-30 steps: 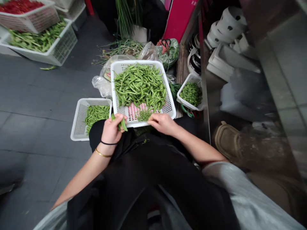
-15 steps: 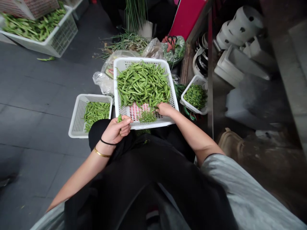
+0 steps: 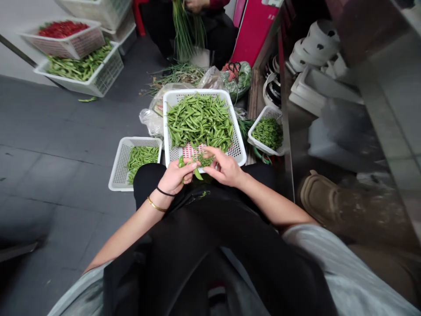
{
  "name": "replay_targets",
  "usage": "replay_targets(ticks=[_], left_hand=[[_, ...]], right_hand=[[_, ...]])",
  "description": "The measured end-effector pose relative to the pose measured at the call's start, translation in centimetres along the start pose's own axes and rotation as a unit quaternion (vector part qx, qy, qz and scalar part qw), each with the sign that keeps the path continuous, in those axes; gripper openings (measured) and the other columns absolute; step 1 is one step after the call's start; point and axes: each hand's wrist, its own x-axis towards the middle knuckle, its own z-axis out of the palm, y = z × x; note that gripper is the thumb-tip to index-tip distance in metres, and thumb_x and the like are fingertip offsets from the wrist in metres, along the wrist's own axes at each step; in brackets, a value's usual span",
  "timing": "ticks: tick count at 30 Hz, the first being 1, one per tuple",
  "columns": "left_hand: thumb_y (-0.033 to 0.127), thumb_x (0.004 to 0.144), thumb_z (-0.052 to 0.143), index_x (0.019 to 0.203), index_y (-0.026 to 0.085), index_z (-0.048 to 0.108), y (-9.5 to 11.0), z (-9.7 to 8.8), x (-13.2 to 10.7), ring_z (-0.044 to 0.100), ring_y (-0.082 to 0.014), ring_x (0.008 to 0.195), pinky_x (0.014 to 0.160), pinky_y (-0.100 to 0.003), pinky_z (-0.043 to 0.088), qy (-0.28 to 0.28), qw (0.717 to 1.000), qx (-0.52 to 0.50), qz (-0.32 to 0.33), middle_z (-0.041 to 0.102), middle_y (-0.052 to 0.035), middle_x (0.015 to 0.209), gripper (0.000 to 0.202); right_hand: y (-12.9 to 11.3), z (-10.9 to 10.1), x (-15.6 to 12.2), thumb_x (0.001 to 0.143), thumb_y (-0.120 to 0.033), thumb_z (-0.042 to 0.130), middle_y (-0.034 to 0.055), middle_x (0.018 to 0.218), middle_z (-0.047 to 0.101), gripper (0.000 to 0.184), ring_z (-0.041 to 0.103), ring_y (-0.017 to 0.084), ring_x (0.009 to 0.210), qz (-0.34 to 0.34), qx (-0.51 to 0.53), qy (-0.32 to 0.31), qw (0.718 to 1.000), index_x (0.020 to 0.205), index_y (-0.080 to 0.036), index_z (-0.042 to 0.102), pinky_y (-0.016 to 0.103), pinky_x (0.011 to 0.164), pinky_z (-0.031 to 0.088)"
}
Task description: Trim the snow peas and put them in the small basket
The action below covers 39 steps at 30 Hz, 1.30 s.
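Observation:
A large white perforated basket (image 3: 242, 154) heaped with green pea pods (image 3: 200, 118) rests at my lap. Near its front edge my left hand (image 3: 177, 176) is closed on a few pea pods (image 3: 198, 174), one poking out past the fingertips and another showing above the fingers. Just to the right is my right hand (image 3: 226, 169), thumb and index finger apart, with no pod visible between them. A small pile of thin green trimmings (image 3: 205, 159) lies in the basket behind the fingertips, partly covered by them.
On the floor at left stands a smaller white basket (image 3: 113, 177) of pods. A basket of leafy greens (image 3: 268, 133) is at right. Behind are plastic bags (image 3: 153, 122), scissors (image 3: 234, 68) and a person's hand (image 3: 196, 5) with long green stalks (image 3: 184, 35). Stacked crates (image 3: 110, 72) stand far left.
My right hand has left the pods and come back toward my left hand, its fingers now apart. My left hand has moved slightly right, a pod now showing past its fingertips. The view has shifted.

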Motion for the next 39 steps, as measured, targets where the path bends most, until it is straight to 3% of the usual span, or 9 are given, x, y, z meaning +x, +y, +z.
replay_targets(ticks=[3,6,13,17,21,24,28,33,39], left_hand=[[0.029,0.063,0.080,0.074,0.011,0.060,-0.1,0.1,-0.4,0.030,-0.0019,0.035,0.036,-0.015,0.023,0.055,0.997,-0.008,0.045,0.036,0.0094,0.042,0.029],[0.031,0.063,0.080,0.073,0.011,0.060,-0.3,0.2,-0.4,0.029,-0.0018,0.035,0.036,-0.015,0.023,0.074,0.995,-0.018,0.062,0.035,0.0097,0.042,0.030],[0.033,0.065,0.079,0.081,0.009,0.068,-0.4,0.0,-1.0,0.034,-0.0037,0.035,0.036,-0.018,0.023,-0.031,0.998,0.057,0.028,0.047,0.0037,0.042,0.030],[0.030,0.063,0.080,0.081,0.009,0.069,0.2,-1.2,-0.8,0.034,-0.0024,0.034,0.034,-0.018,0.022,-0.055,0.998,0.041,-0.010,0.062,-0.0041,0.058,0.030],[0.030,0.061,0.080,0.078,0.010,0.068,0.7,-2.1,0.1,0.032,-0.0016,0.033,0.032,-0.017,0.020,-0.038,0.999,0.026,-0.028,0.063,-0.0047,0.059,0.029],[0.036,0.067,0.076,0.072,0.009,0.066,0.9,-2.3,0.8,0.031,-0.0020,0.033,0.033,-0.018,0.020,-0.072,0.995,0.064,-0.037,0.057,-0.0014,0.050,0.029],[0.040,0.075,0.068,0.073,0.011,0.066,1.9,-2.4,0.9,0.039,-0.0054,0.037,0.038,-0.019,0.030,-0.094,0.959,0.265,0.034,0.054,0.0004,0.048,0.029],[0.027,0.077,0.066,0.075,0.015,0.069,3.0,-2.1,0.5,0.058,-0.0106,0.060,0.059,-0.021,0.044,-0.140,0.818,0.514,0.218,0.067,-0.0029,0.067,0.012],[0.020,0.073,0.068,0.075,0.014,0.069,2.3,-2.4,1.6,0.058,-0.0119,0.059,0.057,-0.023,0.045,0.008,0.875,0.382,0.299,0.066,-0.0049,0.068,0.007]], right_hand=[[-0.6,0.8,-1.1,0.090,-0.043,0.049,0.0078,0.090,0.063,0.036,0.055,0.012,0.063,0.035,-0.107,0.054,0.992,0.111,-0.015,0.056,0.025,0.063,0.044],[-1.3,1.3,-1.2,0.095,-0.037,0.040,0.0060,0.074,0.060,0.031,0.054,0.014,0.067,-0.003,-0.153,0.007,0.988,0.081,-0.016,0.060,0.025,0.063,0.040],[-0.8,0.1,-0.2,0.092,-0.036,0.046,-0.0016,0.061,0.058,0.029,0.055,0.009,0.055,0.002,0.189,-0.207,0.960,0.077,-0.016,0.062,0.020,0.059,0.042],[2.1,-1.8,0.2,0.089,-0.044,0.048,-0.0045,0.051,0.051,0.033,0.050,0.009,0.043,0.154,0.277,-0.048,0.947,0.081,-0.014,0.060,0.020,0.047,0.040],[2.9,-2.6,1.0,0.089,-0.047,0.046,0.0015,0.070,0.060,0.035,0.056,0.012,0.057,0.138,0.113,0.055,0.982,0.095,-0.015,0.061,0.024,0.057,0.046],[1.7,-1.6,1.8,0.089,-0.045,0.049,0.0095,0.098,0.062,0.035,0.058,0.016,0.078,0.026,-0.080,0.003,0.996,0.106,-0.016,0.060,0.029,0.072,0.046],[1.4,0.1,2.2,0.095,-0.036,0.040,0.0075,0.077,0.060,0.035,0.055,0.015,0.070,-0.063,-0.165,-0.102,0.979,0.079,-0.014,0.062,0.026,0.065,0.041],[2.5,1.3,2.0,0.092,-0.031,0.045,0.0011,0.063,0.058,0.032,0.054,0.010,0.060,-0.011,0.097,-0.098,0.990,0.068,-0.015,0.056,0.022,0.061,0.041],[2.9,2.5,3.4,0.084,-0.045,0.056,-0.0016,0.056,0.061,0.033,0.058,0.010,0.050,0.200,0.454,-0.023,0.868,0.073,-0.014,0.058,0.021,0.048,0.047]])
